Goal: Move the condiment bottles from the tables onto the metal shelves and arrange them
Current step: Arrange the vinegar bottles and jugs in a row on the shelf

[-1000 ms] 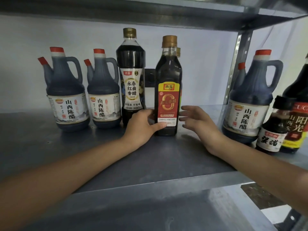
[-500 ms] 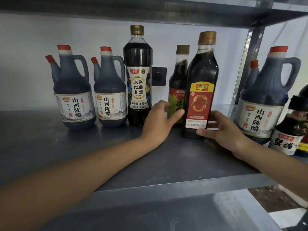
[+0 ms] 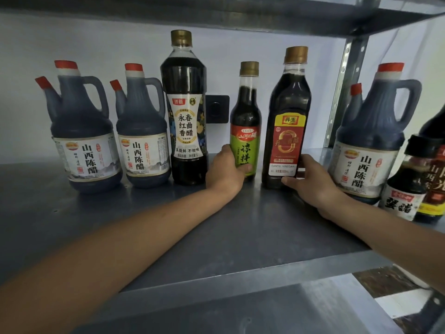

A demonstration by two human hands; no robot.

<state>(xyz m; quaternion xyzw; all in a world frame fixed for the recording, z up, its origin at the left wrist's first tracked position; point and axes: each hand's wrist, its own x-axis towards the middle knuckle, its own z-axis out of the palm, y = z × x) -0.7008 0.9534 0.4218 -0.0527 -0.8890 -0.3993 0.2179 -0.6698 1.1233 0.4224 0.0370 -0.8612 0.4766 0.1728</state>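
Observation:
Dark condiment bottles stand in a row on the grey metal shelf (image 3: pixel 168 227). My left hand (image 3: pixel 225 173) grips the base of the small green-label bottle (image 3: pixel 246 121), which stands upright. My right hand (image 3: pixel 310 182) holds the lower part of the taller red-label vinegar bottle (image 3: pixel 287 126) just to its right. Left of them are a tall gold-capped bottle (image 3: pixel 184 112) and two red-capped handled jugs (image 3: pixel 83 131) (image 3: pixel 142 131).
A third handled jug (image 3: pixel 370 138) stands right of the shelf's upright post (image 3: pixel 342 85), with a small black-capped bottle (image 3: pixel 407 184) and another dark bottle (image 3: pixel 435 174) beside it. A black wall socket (image 3: pixel 216 112) sits behind the row. Another shelf board (image 3: pixel 216 13) runs overhead.
The red-label bottle has moved right with my right hand, uncovering the green-label bottle behind it. My left hand left the red-label bottle and took hold of the green-label one.

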